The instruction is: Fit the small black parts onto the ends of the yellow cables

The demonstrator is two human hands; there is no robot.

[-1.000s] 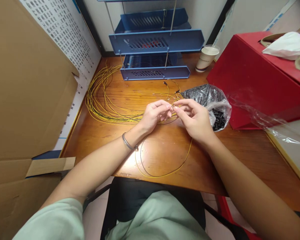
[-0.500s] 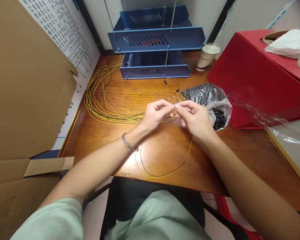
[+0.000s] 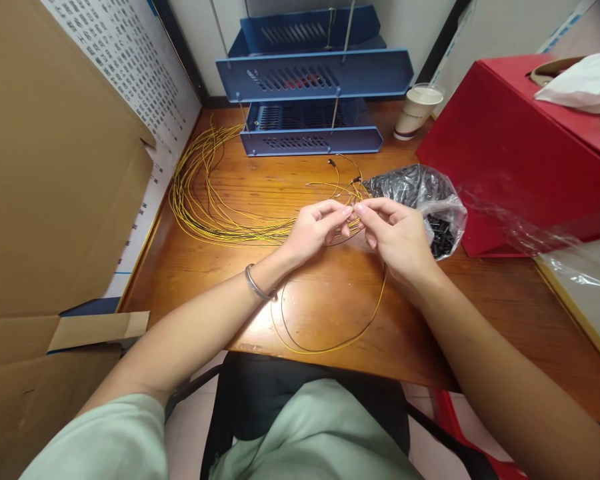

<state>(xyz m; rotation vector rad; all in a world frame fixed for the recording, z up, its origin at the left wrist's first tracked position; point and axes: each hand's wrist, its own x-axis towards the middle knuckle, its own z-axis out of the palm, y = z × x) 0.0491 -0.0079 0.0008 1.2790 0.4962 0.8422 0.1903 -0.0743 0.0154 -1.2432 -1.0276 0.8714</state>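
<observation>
My left hand (image 3: pixel 317 227) and my right hand (image 3: pixel 395 230) meet over the table, each closed in a pinch of thumb and forefinger. What sits between the fingertips is too small to make out. A yellow and black wire (image 3: pixel 347 348) loops toward the table's front edge and runs up to both hands. Behind and left of my hands lies a coiled bundle of yellow and black wires (image 3: pixel 183 207). Some wire ends with small black connectors (image 3: pixel 332 163) lie just beyond my fingers. A clear plastic bag (image 3: pixel 405 183) of small black parts (image 3: pixel 441 239) rests beside my right hand.
A blue two-level tray rack (image 3: pixel 313 141) stands at the back, with a paper cup (image 3: pixel 414 117) to its right. A red box (image 3: pixel 505 160) with tissue on top bounds the right side. Cardboard (image 3: pixel 55 167) stands along the left of the wooden table (image 3: pixel 190 287).
Both hands stay pinched together at nearly the same spot; the fingertips have shifted very slightly to the right. The view has moved a little. The wires and bag lie as before.
</observation>
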